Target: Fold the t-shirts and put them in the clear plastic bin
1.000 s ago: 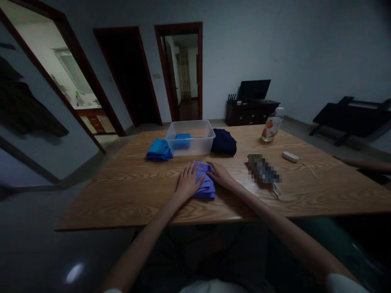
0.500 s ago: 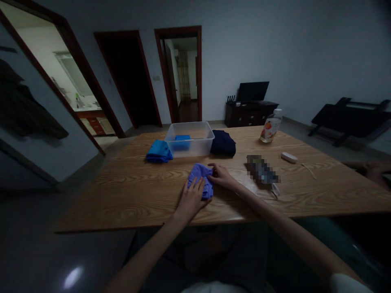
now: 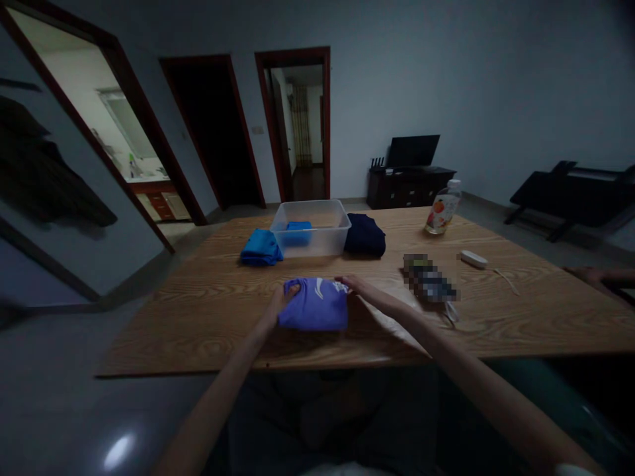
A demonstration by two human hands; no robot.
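A folded purple garment (image 3: pixel 315 307) with a white logo near its top is held between both hands close to the table's near edge. My left hand (image 3: pixel 282 302) grips its left side, the thumb over the top. At its upper right corner, my right hand (image 3: pixel 358 287) pinches the cloth, some fingers hidden. Beyond it stands a clear plastic bin (image 3: pixel 325 241) with a folded blue cloth (image 3: pixel 298 231) inside. Folded bright blue cloth (image 3: pixel 261 247) lies left of the bin, and a dark navy folded cloth (image 3: pixel 366 235) lies against its right side.
On the wooden table (image 3: pixel 198 317), a pixelated item (image 3: pixel 429 279) with a strap lies to the right. Past it are a small white device (image 3: pixel 474 259) with a cord and a drink bottle (image 3: pixel 443 207). Another person's arm (image 3: pixel 602 276) rests at the right edge.
The purple garment has been turned so its logo side shows and lifted somewhat. My left hand went from lying flat on it to gripping its left side.
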